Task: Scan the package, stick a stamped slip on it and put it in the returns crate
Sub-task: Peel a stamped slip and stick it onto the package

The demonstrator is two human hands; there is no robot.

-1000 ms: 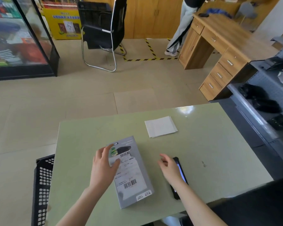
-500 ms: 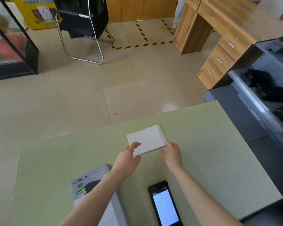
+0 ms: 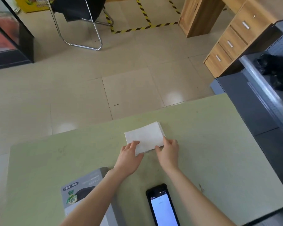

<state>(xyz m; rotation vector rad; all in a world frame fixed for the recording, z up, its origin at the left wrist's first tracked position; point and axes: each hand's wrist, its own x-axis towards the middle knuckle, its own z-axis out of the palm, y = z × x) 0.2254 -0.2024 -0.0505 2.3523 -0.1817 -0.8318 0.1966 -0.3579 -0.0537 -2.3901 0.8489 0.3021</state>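
A thin stack of white slips [image 3: 145,137] lies on the green table [image 3: 211,144], towards its far edge. My left hand [image 3: 129,154] rests on the stack's near left corner with the thumb on top. My right hand [image 3: 168,150] touches the near right corner, fingers spread. The grey package [image 3: 87,191] lies flat at the near left, partly hidden under my left forearm. A black handheld scanner [image 3: 162,206] with a lit screen lies face up near the front edge, between my arms. The returns crate is out of view.
A grey metal shelf unit [image 3: 258,88] with black bags stands right of the table. Beyond are a wooden desk with drawers [image 3: 232,41], a black chair [image 3: 82,23] and a glass display case [image 3: 8,39] on the tiled floor.
Both hands left the package and the scanner and reached forward to the slip stack. My view tilted down and forward; in the last half second the hands settled on the stack's near corners.
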